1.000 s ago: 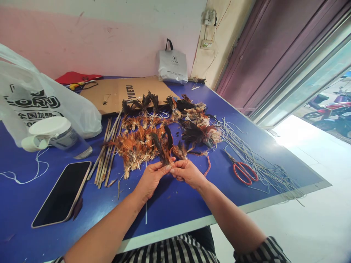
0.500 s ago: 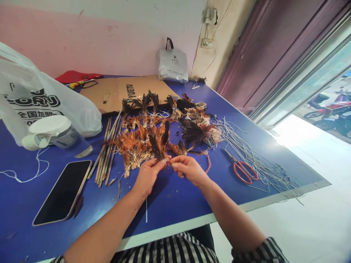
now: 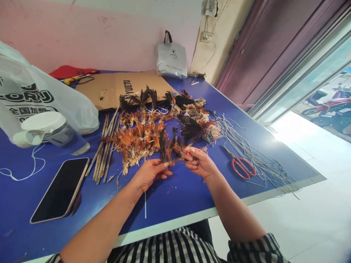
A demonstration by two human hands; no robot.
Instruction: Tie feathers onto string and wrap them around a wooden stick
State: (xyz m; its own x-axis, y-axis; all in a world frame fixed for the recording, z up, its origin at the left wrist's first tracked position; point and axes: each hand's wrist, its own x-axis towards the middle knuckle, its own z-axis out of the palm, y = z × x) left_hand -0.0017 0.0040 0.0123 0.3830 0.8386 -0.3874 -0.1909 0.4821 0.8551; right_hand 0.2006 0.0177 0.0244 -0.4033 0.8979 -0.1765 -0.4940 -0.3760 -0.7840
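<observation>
Between thumb and fingers of my left hand (image 3: 150,174) is a small bunch of dark feathers (image 3: 163,148), its tips pointing away from me. My right hand (image 3: 201,163) is closed, pinching one end of a thin brown feather (image 3: 178,159) that stretches across to the left hand. Just beyond lie bundles of orange-brown feathers (image 3: 134,144) with pale bases. A darker clump of feathers (image 3: 197,128) rests past my right hand. Red-handled scissors (image 3: 242,168) lie to the right, beside many loose pale cords (image 3: 255,157).
Thin sticks (image 3: 105,153) lie left of the feathers, and a phone (image 3: 60,190) is nearer me. A clear lidded jug (image 3: 65,137) lies by a white plastic bag (image 3: 74,106). Flattened cardboard (image 3: 109,87) and a silver bag (image 3: 171,60) are at the back of the blue table (image 3: 186,204).
My hands have moved apart, the right one shifting rightward and up, so the brown feather now shows stretched between them. The dark bunch has moved slightly right. The whole view has shifted a little.
</observation>
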